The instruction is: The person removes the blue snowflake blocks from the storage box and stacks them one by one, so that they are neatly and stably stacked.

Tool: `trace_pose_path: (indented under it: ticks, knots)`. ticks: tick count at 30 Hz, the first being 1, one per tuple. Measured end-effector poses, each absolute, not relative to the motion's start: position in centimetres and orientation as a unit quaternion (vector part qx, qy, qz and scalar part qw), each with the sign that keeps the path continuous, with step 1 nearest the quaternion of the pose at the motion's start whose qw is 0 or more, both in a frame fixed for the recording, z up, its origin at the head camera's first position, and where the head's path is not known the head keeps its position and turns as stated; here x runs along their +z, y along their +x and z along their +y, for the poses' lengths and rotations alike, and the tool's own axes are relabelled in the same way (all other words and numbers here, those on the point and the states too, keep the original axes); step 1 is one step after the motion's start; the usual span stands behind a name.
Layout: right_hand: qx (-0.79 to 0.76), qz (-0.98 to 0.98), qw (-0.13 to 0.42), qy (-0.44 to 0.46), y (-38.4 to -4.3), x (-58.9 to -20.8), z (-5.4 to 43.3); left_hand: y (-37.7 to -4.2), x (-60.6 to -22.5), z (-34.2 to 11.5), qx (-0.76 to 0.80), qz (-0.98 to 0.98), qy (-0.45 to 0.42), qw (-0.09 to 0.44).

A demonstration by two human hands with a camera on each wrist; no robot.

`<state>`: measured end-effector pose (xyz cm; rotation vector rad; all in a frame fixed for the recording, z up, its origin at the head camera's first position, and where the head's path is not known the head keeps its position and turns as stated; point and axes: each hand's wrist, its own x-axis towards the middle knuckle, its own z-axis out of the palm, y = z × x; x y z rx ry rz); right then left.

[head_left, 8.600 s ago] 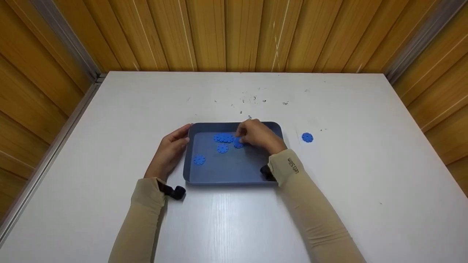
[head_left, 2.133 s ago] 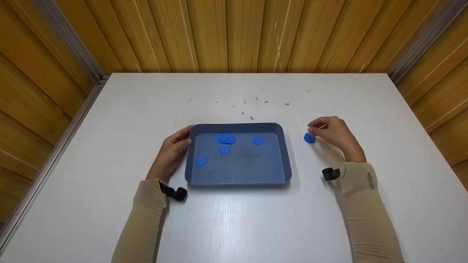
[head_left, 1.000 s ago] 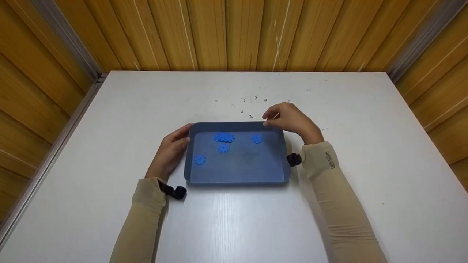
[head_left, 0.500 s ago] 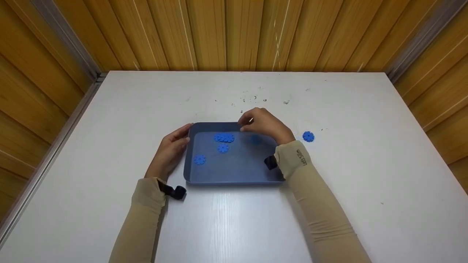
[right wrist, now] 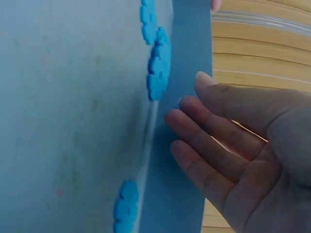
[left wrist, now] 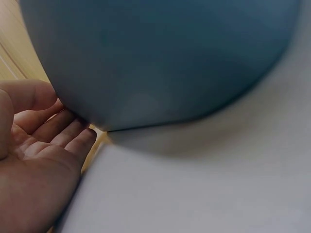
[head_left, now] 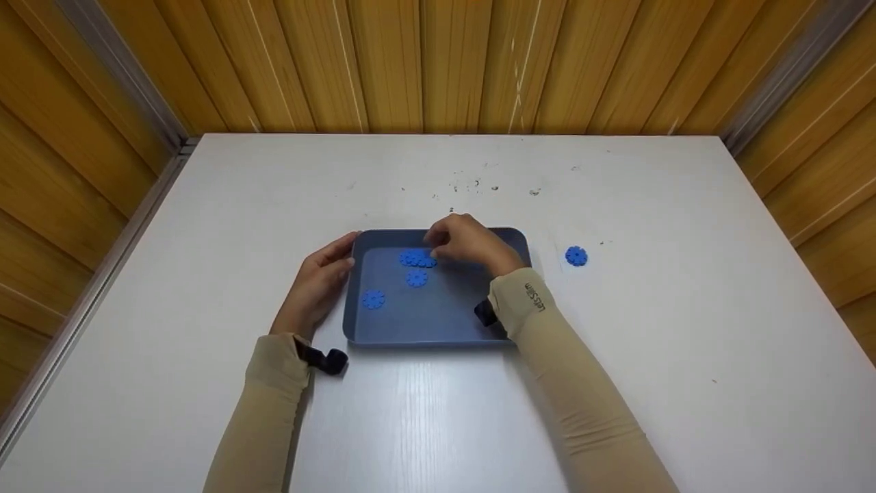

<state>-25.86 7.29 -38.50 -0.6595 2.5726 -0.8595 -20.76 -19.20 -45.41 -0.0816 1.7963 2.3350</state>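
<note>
A blue-grey rectangular tray (head_left: 438, 322) lies on the white table. At its left wall, my left hand (head_left: 313, 284) grips the edge, thumb against the wall and fingers around the outside; the left wrist view shows those fingers (left wrist: 73, 133) at the tray's edge. Inside lie blue flower-shaped notched discs: an overlapping cluster (head_left: 416, 258) near the far wall, one disc (head_left: 417, 278) below it and another (head_left: 374, 300) at left. My right hand (head_left: 469, 243) hovers beside the cluster, fingers loosely bent and apart, holding nothing. A further disc (right wrist: 125, 208) is mostly hidden beneath it in the head view.
Right of the tray, a dark blue disc (head_left: 576, 256) rests on the table (head_left: 684, 294). Dark scuffs mark the table behind the tray. Wood-look panels (head_left: 452, 68) rise behind the far edge. Black wrist cameras (head_left: 333, 361) stick out from both sleeves.
My right hand has left the disc on the table and moved left across the tray to the cluster. The disc it pinched in the tray earlier is gone from there. My left hand stays put.
</note>
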Motion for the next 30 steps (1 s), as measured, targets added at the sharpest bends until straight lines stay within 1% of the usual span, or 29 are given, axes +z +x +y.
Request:
trace_pose_path:
  ticks: [8, 22, 30]
  knots:
    - [-0.296, 0.911, 0.163, -0.238, -25.7, -39.4, 6.5, -20.8, -45.3, -19.1, 0.806, 0.584, -0.015, 0.096]
    - [-0.272, 0.924, 0.156, -0.220, -25.4, -40.2, 5.7, -20.8, -45.5, -19.2, 0.802, 0.588, -0.025, 0.104]
    - [-0.262, 0.929, 0.131, -0.225, -24.9, -40.3, 5.4, -20.6, -45.5, -19.2, 0.800, 0.592, -0.023, 0.099]
